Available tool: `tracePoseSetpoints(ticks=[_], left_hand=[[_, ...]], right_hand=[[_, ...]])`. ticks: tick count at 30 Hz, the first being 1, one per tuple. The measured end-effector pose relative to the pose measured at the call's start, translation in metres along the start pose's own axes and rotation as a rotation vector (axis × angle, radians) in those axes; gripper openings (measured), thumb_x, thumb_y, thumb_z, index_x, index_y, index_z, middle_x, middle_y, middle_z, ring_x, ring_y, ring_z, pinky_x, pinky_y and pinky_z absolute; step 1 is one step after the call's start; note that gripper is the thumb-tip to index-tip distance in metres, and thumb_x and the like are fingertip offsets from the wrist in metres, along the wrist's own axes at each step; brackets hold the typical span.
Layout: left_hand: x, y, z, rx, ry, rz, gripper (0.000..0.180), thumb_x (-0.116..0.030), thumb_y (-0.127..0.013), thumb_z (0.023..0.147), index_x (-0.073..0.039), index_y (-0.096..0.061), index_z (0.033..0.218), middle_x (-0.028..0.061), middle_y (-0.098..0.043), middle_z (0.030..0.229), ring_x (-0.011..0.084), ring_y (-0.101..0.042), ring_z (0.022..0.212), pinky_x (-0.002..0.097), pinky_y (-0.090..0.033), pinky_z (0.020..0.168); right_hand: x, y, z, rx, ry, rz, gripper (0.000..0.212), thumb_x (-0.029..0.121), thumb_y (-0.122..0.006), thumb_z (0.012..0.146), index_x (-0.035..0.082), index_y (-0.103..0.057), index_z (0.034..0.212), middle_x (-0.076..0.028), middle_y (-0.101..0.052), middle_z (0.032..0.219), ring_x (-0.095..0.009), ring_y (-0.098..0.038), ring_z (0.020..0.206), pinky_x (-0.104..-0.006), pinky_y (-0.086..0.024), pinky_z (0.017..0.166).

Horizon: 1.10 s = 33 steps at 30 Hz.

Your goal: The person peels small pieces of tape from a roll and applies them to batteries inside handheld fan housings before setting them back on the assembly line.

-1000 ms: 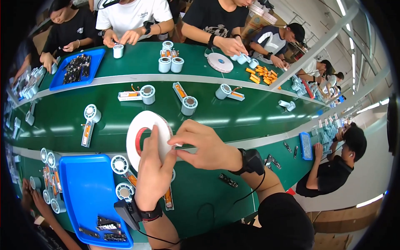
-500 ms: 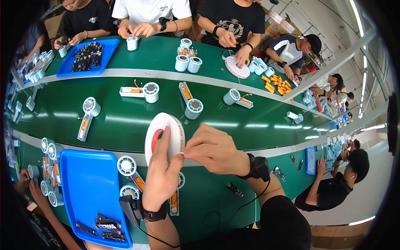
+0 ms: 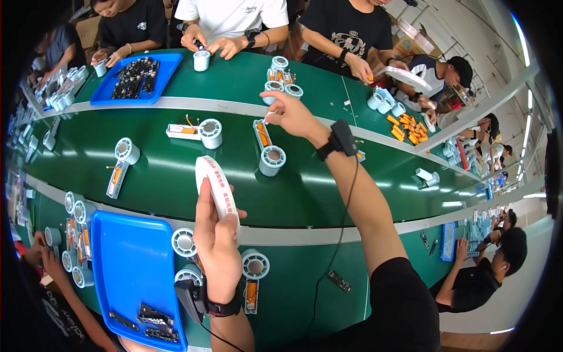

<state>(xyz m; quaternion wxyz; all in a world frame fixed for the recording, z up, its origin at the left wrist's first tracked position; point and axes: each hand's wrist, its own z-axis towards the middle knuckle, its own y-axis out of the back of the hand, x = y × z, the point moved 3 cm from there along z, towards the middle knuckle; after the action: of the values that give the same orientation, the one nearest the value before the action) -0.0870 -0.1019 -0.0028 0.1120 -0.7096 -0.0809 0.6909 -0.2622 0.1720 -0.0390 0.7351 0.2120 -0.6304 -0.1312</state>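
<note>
- Since the earlier frames, the right hand (image 3: 291,115) has left the white roll of tape with red print (image 3: 216,186) and stretched far out over the green belt; the roll, formerly seen nearly face-on, is now turned edge-on.
- Left hand (image 3: 216,246): rises from the lower edge with a black wrist device, fingers closed around the lower part of the roll and thumb on its right side, holding it upright above the grey strip at the belt's near edge.
- Roll of tape: a thin white ring, its outer band bearing repeated red marks; the core is hidden at this angle.
- Near zone: a blue plastic tray (image 3: 132,264) with small black parts at its lower end lies left of the left hand; white round spools (image 3: 255,265) and an orange cell in a white holder (image 3: 251,295) flank the wrist.
- Middle zone: a white spool with a grey centre (image 3: 272,160) stands on the belt beside a second orange cell in a holder (image 3: 262,134).
- Right hand, far zone: thumb and forefinger pinched narrowly on a small white piece; what it is cannot be told.
- Far side: other people work at the bench behind a second blue tray of black parts (image 3: 139,78).
</note>
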Motion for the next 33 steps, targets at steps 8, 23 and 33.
tracePoseSetpoints(ticks=[8, 23, 33], left_hand=[[-0.001, -0.003, -0.001, 0.106, 0.058, -0.040, 0.070, -0.003, -0.045, 0.090, 0.006, -0.028, 0.157, 0.0231, -0.050, 0.146, 0.0226, -0.062, 0.111, 0.0358, -0.054, 0.093], [0.004, -0.007, -0.003, 0.140, 0.100, -0.066, 0.071, 0.002, -0.047, 0.090, 0.004, -0.026, 0.158, 0.0241, -0.042, 0.153, 0.0248, -0.056, 0.125, 0.0381, -0.052, 0.100], [0.008, -0.012, -0.003, 0.109, 0.064, -0.040, 0.074, -0.001, -0.048, 0.084, 0.002, -0.033, 0.157, 0.0210, -0.057, 0.136, 0.0214, -0.065, 0.100, 0.0334, -0.053, 0.090]], right_hand=[[-0.018, -0.024, 0.038, 0.147, 0.055, -0.202, 0.050, -0.002, -0.066, 0.090, 0.004, -0.052, 0.138, -0.005, -0.070, 0.088, -0.013, -0.065, 0.082, -0.0305, -0.052, 0.073], [0.000, -0.056, 0.069, 0.334, 0.030, -0.538, 0.048, 0.011, -0.071, 0.086, 0.007, -0.058, 0.133, -0.015, -0.075, 0.098, -0.035, -0.072, 0.092, -0.0414, -0.056, 0.081], [0.019, -0.085, 0.082, 0.224, 0.119, -0.896, 0.056, 0.017, -0.078, 0.082, 0.013, -0.058, 0.134, -0.017, -0.073, 0.089, -0.038, -0.071, 0.085, -0.0457, -0.057, 0.080]])
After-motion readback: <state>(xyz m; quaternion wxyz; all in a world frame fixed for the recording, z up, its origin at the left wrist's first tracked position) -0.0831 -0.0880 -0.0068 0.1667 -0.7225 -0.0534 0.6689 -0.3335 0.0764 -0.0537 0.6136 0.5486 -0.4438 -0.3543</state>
